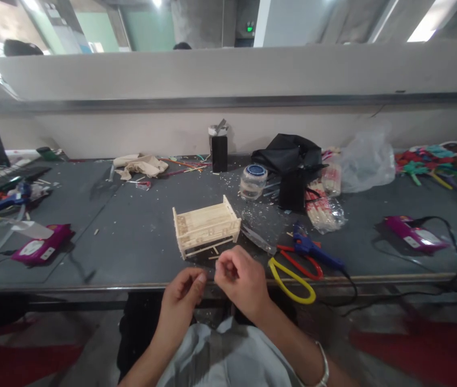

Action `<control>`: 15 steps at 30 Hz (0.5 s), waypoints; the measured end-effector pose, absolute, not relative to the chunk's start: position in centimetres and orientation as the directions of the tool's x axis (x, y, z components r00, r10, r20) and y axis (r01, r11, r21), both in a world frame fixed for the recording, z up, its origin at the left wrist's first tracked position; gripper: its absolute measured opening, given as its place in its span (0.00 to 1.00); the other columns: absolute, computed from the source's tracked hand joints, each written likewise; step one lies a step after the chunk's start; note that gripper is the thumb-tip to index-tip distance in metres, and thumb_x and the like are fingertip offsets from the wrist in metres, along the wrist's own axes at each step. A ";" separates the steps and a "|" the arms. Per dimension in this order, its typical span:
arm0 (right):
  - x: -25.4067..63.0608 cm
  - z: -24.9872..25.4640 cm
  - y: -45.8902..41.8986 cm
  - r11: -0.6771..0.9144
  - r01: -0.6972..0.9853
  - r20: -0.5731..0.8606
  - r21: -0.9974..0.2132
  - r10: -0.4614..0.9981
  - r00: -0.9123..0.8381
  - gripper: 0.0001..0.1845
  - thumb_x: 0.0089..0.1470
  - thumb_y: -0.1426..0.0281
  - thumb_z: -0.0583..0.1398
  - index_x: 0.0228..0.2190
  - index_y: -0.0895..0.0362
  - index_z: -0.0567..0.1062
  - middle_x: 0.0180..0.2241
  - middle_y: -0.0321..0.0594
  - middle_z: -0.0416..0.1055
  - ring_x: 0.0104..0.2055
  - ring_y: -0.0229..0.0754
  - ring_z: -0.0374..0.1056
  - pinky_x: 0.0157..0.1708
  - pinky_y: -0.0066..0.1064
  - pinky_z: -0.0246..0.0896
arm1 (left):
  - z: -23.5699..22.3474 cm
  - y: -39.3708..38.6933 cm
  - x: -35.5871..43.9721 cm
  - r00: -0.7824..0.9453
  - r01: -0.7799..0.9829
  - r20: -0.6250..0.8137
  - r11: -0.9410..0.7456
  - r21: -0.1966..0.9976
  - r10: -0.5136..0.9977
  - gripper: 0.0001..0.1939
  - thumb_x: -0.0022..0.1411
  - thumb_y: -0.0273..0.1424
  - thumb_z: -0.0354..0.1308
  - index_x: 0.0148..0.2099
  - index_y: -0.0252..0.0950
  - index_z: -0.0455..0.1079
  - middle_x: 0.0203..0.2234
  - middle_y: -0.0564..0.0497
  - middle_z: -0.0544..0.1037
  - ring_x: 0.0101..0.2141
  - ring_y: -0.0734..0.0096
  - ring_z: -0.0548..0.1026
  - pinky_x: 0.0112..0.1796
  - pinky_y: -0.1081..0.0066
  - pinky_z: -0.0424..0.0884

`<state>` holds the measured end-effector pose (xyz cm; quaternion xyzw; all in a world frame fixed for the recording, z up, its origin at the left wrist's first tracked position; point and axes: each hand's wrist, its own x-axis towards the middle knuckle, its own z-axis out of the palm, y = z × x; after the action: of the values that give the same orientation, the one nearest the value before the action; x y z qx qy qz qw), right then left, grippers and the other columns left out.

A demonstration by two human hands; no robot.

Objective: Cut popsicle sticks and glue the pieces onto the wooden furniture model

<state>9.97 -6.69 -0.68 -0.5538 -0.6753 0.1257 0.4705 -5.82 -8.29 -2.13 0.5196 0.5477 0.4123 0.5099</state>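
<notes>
A small model bed made of pale wooden sticks [206, 223] stands on the dark table, just beyond my hands. My left hand [185, 293] is at the table's front edge with fingers curled and thumb against the forefinger. Close beside it, my right hand [242, 277] is curled too, fingertips pinched together. Whatever either hand may hold is too small or hidden to make out. Short loose sticks [214, 253] lie between the bed and my right hand. Scissors with yellow and red handles [293, 282] and a blue glue gun [315, 247] lie right of that hand.
A clear jar with a blue lid [254, 181], a black bag [291, 153] and packs of sticks [325, 207] stand behind. A phone [219, 153] leans upright near the wall. Purple boxes [43, 244] with cables sit at both sides. Wood scraps are scattered about.
</notes>
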 end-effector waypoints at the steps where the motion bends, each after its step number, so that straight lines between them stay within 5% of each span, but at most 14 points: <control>1: 9.7 -0.5 -7.6 0.357 0.620 0.492 -0.698 0.869 0.053 0.06 0.49 0.73 0.56 0.22 0.53 0.66 0.21 0.31 0.63 0.22 0.34 0.60 0.23 0.25 0.55 | -2.1 -8.2 -5.8 0.055 0.094 -0.150 0.145 0.985 0.987 0.13 0.58 0.41 0.58 0.36 0.35 0.72 0.19 0.56 0.66 0.23 0.74 0.64 0.26 0.75 0.61; 4: 8.4 -0.7 -10.4 0.429 0.579 0.474 -0.693 0.877 -0.083 0.07 0.48 0.75 0.54 0.21 0.53 0.64 0.20 0.31 0.62 0.22 0.34 0.60 0.24 0.25 0.54 | -1.7 -8.2 -5.3 0.115 -0.088 -0.224 0.235 0.968 0.968 0.14 0.59 0.41 0.58 0.38 0.34 0.72 0.22 0.55 0.68 0.25 0.75 0.65 0.29 0.75 0.62; 6: 7.6 -1.4 -12.2 0.538 0.529 0.410 -0.656 0.843 -0.348 0.06 0.44 0.74 0.56 0.19 0.54 0.64 0.21 0.32 0.65 0.23 0.35 0.61 0.25 0.26 0.53 | -1.1 -8.5 -5.1 0.247 -0.216 -0.269 0.323 0.921 0.931 0.17 0.62 0.43 0.54 0.40 0.34 0.72 0.24 0.53 0.69 0.26 0.73 0.67 0.30 0.74 0.64; 9: 7.5 -2.9 -13.9 0.523 0.464 0.126 -0.715 0.749 -0.650 0.04 0.43 0.73 0.60 0.21 0.55 0.68 0.21 0.30 0.67 0.21 0.33 0.60 0.21 0.24 0.49 | -0.4 -9.7 -5.6 0.428 -0.276 -0.236 0.375 0.885 0.872 0.19 0.62 0.45 0.53 0.34 0.34 0.72 0.24 0.51 0.69 0.26 0.73 0.66 0.29 0.74 0.62; 12: 9.6 -3.9 -13.8 0.303 0.539 -0.005 -0.786 0.868 -0.496 0.04 0.49 0.74 0.57 0.25 0.56 0.71 0.23 0.31 0.68 0.23 0.32 0.61 0.24 0.23 0.51 | -0.6 -11.5 -8.0 0.568 -0.175 -0.186 0.338 0.925 0.802 0.20 0.56 0.46 0.60 0.25 0.34 0.67 0.17 0.55 0.64 0.21 0.78 0.60 0.25 0.76 0.57; 15: 12.5 -3.7 -12.2 0.099 0.499 0.007 -0.861 0.983 -0.184 0.11 0.57 0.67 0.55 0.25 0.56 0.72 0.25 0.34 0.68 0.27 0.35 0.62 0.28 0.25 0.56 | -2.6 -13.7 -11.2 0.657 0.193 -0.326 0.266 0.944 0.680 0.22 0.57 0.48 0.57 0.25 0.34 0.69 0.17 0.54 0.65 0.21 0.76 0.60 0.23 0.76 0.56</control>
<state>12.45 -12.25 -3.72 -0.5534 -0.6693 0.3797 0.3188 -11.18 -13.71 -2.61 0.5803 0.3760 0.1737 0.7012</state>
